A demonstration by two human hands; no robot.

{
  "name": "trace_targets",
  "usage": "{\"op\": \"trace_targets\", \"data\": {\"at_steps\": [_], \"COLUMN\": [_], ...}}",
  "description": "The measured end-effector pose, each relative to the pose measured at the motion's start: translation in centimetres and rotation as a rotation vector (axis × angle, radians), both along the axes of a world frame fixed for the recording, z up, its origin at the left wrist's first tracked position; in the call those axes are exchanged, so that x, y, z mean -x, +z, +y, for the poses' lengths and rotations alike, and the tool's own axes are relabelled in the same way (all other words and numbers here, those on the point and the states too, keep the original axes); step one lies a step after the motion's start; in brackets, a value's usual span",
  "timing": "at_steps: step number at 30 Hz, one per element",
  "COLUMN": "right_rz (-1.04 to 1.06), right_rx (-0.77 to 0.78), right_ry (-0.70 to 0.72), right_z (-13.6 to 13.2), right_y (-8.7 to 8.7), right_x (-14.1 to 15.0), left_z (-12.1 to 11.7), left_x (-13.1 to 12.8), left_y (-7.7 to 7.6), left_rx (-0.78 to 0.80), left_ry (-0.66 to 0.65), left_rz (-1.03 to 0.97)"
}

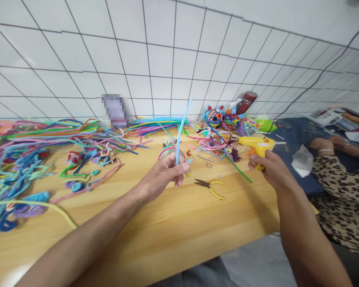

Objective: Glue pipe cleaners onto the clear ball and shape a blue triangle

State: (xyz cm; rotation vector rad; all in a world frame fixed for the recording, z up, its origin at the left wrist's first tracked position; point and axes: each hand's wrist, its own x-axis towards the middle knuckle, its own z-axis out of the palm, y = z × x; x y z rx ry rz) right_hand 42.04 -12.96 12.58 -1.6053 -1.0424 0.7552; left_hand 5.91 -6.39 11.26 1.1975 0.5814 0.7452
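Over the middle of the table, my left hand (167, 171) pinches a light blue pipe cleaner (181, 131) that stands up from the fingers. A round object with a pink rim (181, 150) is partly hidden behind that hand. At the right, my right hand (271, 166) is wrapped around the handle of a yellow glue gun (255, 145), its nozzle pointing left and a white glue stick poking out of the back. Between the hands lie yellow-handled pliers (210, 186) with their jaws to the left, and small scissors (207, 160).
Loose pipe cleaners (86, 135) spread over the left and back of the wooden table (131, 231). Colourful ball-like figures (214, 116) and a red flask (247, 103) stand by the tiled wall. A phone (116, 111) leans there. Another person's leopard-print sleeve (332, 171) is at the right.
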Motion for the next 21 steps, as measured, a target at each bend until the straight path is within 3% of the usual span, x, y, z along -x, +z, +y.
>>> {"op": "trace_targets", "data": {"at_steps": [3, 6, 11, 16, 21], "right_rz": [0.185, 0.307, 0.438, 0.542, 0.58], "right_rx": [-0.003, 0.004, -0.001, -0.07, -0.265], "right_ry": [0.113, 0.193, 0.265, 0.206, 0.009], "right_z": [-0.6, -1.4, -2.8, -3.6, -3.6], "right_y": [1.0, 1.7, 1.7, 1.3, 0.7], "right_x": [0.8, 1.4, 1.6, 0.4, -2.3], "left_z": [-0.3, -0.2, 0.3, 0.2, 1.1], "left_x": [-3.2, -7.9, -14.6, -16.3, -17.0], "left_y": [0.0, 0.5, 1.0, 0.0, -1.0], "left_rx": [0.012, -0.033, -0.091, -0.105, -0.207], "left_ry": [0.131, 0.169, 0.02, -0.082, -0.089], "left_rz": [0.013, 0.031, -0.052, -0.107, 0.168]}}
